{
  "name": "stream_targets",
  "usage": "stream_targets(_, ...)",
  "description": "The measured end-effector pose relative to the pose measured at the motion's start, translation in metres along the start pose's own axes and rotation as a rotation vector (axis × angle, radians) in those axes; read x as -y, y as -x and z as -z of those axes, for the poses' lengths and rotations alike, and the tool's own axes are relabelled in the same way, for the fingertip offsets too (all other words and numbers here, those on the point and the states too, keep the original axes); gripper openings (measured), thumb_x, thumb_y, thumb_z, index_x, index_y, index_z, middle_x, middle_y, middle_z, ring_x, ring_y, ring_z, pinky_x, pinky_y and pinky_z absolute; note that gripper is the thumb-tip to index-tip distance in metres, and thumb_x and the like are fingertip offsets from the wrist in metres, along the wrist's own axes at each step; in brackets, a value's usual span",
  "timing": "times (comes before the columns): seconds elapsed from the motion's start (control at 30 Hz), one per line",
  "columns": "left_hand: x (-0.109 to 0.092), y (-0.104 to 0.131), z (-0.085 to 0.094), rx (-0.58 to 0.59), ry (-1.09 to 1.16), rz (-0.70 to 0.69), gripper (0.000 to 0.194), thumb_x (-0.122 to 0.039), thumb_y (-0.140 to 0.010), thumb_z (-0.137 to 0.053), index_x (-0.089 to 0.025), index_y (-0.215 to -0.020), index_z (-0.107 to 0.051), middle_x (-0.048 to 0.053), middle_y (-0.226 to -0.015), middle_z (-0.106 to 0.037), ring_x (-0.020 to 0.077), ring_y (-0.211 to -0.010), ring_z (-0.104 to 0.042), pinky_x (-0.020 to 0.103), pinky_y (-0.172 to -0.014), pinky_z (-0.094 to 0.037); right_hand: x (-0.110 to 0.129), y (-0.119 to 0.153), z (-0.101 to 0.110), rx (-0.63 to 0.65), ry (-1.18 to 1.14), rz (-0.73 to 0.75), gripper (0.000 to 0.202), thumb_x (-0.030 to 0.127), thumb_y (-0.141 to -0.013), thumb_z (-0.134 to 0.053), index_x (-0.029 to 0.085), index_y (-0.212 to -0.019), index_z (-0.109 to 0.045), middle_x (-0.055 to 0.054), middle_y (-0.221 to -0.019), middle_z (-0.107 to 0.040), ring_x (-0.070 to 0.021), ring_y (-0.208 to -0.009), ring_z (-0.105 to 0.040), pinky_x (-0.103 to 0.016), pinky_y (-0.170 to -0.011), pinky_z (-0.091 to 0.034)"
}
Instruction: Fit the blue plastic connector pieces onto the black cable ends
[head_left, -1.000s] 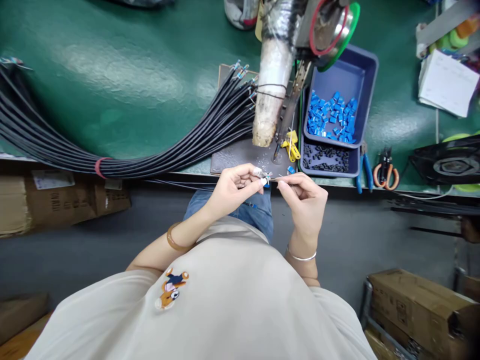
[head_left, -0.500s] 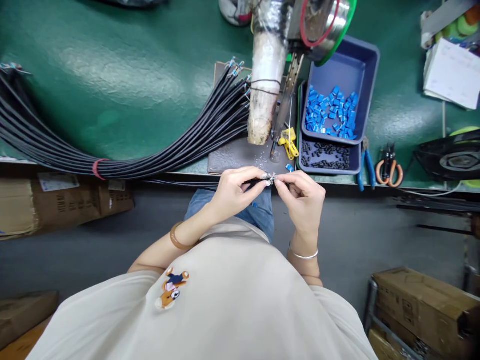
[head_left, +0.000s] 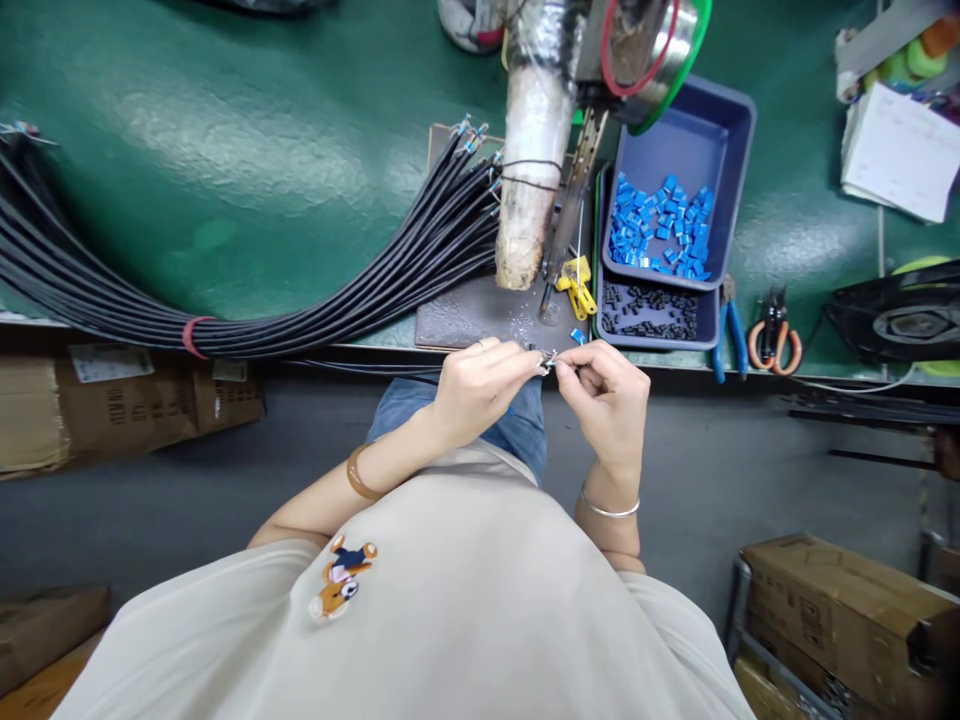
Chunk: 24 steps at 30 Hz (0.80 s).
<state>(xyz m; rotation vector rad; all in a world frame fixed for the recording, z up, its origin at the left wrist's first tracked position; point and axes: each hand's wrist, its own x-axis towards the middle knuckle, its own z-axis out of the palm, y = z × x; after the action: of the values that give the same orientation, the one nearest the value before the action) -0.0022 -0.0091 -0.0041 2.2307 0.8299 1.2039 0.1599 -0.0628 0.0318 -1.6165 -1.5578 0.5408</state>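
My left hand [head_left: 484, 388] is closed around the end of a black cable [head_left: 360, 369] that runs in from the left along the bench edge. Thin stripped wires [head_left: 550, 361] stick out between my two hands. My right hand [head_left: 606, 400] pinches these wire ends between thumb and forefinger; the fine detail is too small to make out. Just beyond my fingers, a loose blue connector piece [head_left: 577, 336] and a yellow wire stripper [head_left: 577, 287] lie on the dark mat [head_left: 472, 318].
A bundle of black cables [head_left: 300, 335] with a red tie curves along the left. A white-wrapped post [head_left: 527, 200] and solder spool [head_left: 664, 70] overhang the mat. Right of them stand bins of blue parts [head_left: 742, 150] and black parts [head_left: 660, 342], blue-handled pliers [head_left: 727, 335], and orange-handled cutters [head_left: 776, 335].
My left hand has rolled over, its fingers now covering more of the cable end. The wire ends have shifted slightly right. My right hand keeps its pinch with little movement.
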Motion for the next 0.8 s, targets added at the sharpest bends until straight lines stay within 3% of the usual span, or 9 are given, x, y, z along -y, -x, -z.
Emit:
stream_targets(0.1,-0.007,-0.003,0.007,0.039,0.238,0.167,0.023,-0.024,-0.094,-0.056,-0.013,-0.076,-0.066,0.002,-0.063,-0.065,0.0088,-0.056,-0.055,0.021,-0.060,-0.043,0.002,0.005,-0.009,-0.092,-0.090,-0.002,0.010,0.021,-0.086,-0.063,0.021,-0.076,-0.065,0.003,-0.071,-0.057,-0.0065,-0.052,-0.035,-0.025,-0.049,-0.030)
stream_targets(0.2,-0.007,-0.007,0.020,0.241,0.634,0.483,0.032,-0.031,-0.094,-0.056,-0.014,-0.068,-0.057,0.000,-0.058,-0.060,0.0052,-0.048,-0.047,0.018,-0.050,-0.037,0.003,0.009,-0.022,-0.168,-0.104,0.040,0.007,0.025,-0.086,-0.065,0.023,-0.080,-0.068,0.001,-0.076,-0.061,-0.0069,-0.052,-0.037,-0.026,-0.046,-0.029)
stream_targets(0.27,-0.003,-0.008,0.027,0.303,0.861,0.655,0.027,-0.036,-0.093,-0.058,-0.014,-0.077,-0.057,0.000,-0.059,-0.062,0.0031,-0.041,-0.039,0.017,-0.042,-0.030,0.002,0.009,-0.027,-0.192,-0.134,0.001,0.008,0.027,-0.086,-0.065,0.023,-0.082,-0.070,0.000,-0.077,-0.062,-0.0074,-0.053,-0.039,-0.026,-0.047,-0.031)
stream_targets(0.33,0.000,-0.007,0.031,0.294,1.000,0.759,0.023,-0.038,-0.090,-0.062,-0.016,-0.096,-0.055,-0.002,-0.058,-0.064,0.0017,-0.035,-0.030,0.017,-0.037,-0.022,0.002,0.006,-0.028,-0.224,-0.175,-0.070,0.009,0.029,-0.087,-0.065,0.023,-0.084,-0.071,-0.001,-0.080,-0.062,-0.0082,-0.057,-0.045,-0.026,-0.049,-0.034)
stream_targets(0.4,0.003,-0.006,0.031,0.266,1.050,0.792,0.028,-0.036,-0.089,-0.064,-0.017,-0.107,-0.053,-0.003,-0.056,-0.064,0.0015,-0.034,-0.028,0.017,-0.036,-0.019,0.002,0.002,-0.025,-0.255,-0.181,-0.100,0.010,0.029,-0.087,-0.065,0.023,-0.088,-0.072,-0.001,-0.083,-0.063,-0.0096,-0.062,-0.050,-0.026,-0.051,-0.037)
stream_targets(0.5,0.002,-0.006,0.030,0.245,1.013,0.788,0.021,-0.033,-0.089,-0.063,-0.014,-0.095,-0.060,-0.003,-0.052,-0.057,0.0023,-0.038,-0.035,0.017,-0.039,-0.025,0.006,-0.002,-0.018,-0.245,-0.124,-0.059,0.010,0.028,-0.087,-0.066,0.025,-0.091,-0.075,-0.002,-0.085,-0.064,-0.0096,-0.061,-0.050,-0.027,-0.051,-0.036)
stream_targets(0.63,0.001,-0.008,0.028,0.238,0.941,0.788,0.016,-0.027,-0.086,-0.065,-0.011,-0.085,-0.063,-0.006,-0.051,-0.045,0.0027,-0.045,-0.037,0.017,-0.045,-0.028,0.011,-0.002,-0.011,-0.174,-0.067,0.026,0.013,0.023,-0.087,-0.065,0.028,-0.094,-0.075,0.000,-0.085,-0.066,-0.0072,-0.054,-0.043,-0.027,-0.053,-0.039)
stream_targets(0.8,0.001,-0.011,0.023,0.260,0.894,0.749,0.013,-0.023,-0.083,-0.064,-0.011,-0.079,-0.063,-0.007,-0.055,-0.036,0.0027,-0.049,-0.029,0.018,-0.046,-0.022,0.012,-0.004,-0.005,-0.024,0.080,0.149,0.020,0.019,-0.088,-0.063,0.029,-0.102,-0.074,-0.001,-0.089,-0.067,-0.0078,-0.058,-0.052,-0.026,-0.058,-0.045)
